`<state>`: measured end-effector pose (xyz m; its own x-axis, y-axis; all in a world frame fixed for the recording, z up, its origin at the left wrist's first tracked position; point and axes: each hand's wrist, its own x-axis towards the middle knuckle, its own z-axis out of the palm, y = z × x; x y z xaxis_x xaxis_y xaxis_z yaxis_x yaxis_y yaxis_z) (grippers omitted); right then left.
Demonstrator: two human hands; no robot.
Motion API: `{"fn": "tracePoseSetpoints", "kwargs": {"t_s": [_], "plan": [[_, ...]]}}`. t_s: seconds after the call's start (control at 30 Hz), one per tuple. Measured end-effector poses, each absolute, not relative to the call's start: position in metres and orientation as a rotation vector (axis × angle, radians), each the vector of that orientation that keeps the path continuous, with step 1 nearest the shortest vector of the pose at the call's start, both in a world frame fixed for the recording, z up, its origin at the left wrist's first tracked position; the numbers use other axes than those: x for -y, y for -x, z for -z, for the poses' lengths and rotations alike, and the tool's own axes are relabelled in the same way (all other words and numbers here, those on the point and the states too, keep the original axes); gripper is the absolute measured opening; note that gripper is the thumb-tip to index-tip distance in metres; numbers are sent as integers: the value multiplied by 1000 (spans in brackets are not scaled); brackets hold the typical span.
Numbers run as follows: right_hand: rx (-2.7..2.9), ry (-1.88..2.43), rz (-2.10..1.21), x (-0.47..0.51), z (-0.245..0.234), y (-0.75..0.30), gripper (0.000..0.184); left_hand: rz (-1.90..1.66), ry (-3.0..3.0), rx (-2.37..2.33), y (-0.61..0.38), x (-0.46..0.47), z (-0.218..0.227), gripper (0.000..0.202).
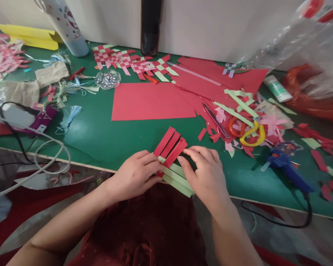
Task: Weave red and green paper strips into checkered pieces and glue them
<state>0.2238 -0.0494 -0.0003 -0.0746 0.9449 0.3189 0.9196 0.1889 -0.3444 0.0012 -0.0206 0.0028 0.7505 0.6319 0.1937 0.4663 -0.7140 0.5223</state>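
Observation:
At the near edge of the green table lies a bundle of red paper strips crossed with pale green strips. My left hand pinches the bundle from the left, its fingertips pressed on the spot where the red and green strips meet. My right hand grips the same strips from the right, thumb and fingers closed on them. The red strips fan out away from me; the green ones run toward my lap.
A red paper sheet lies mid-table. Behind it are woven red-and-green mats, a bowl of googly eyes and a bottle. Orange and yellow scissors, scraps and a blue glue gun lie right; cables left.

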Motion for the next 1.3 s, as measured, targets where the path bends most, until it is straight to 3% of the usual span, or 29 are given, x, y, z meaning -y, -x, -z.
{"fn": "tracePoseSetpoints", "kwargs": {"t_s": [0.17,0.4,0.6,0.97,1.3], "plan": [[1935,1802,-95,40,5,-212,32,-480,-2474,-851,-2,20,0,9],[1887,1502,-443,50,-10,-212,4,-479,-2415,-908,-2,21,-4,8],[1977,1292,-469,69,-20,-219,21,-510,-2400,-888,-2,22,-1,16],[2107,1184,-382,85,-18,-217,36,-451,-2422,-860,-1,20,0,20],[2111,1261,-359,94,-13,-212,29,-411,-2395,-855,-3,19,-4,19]]}}
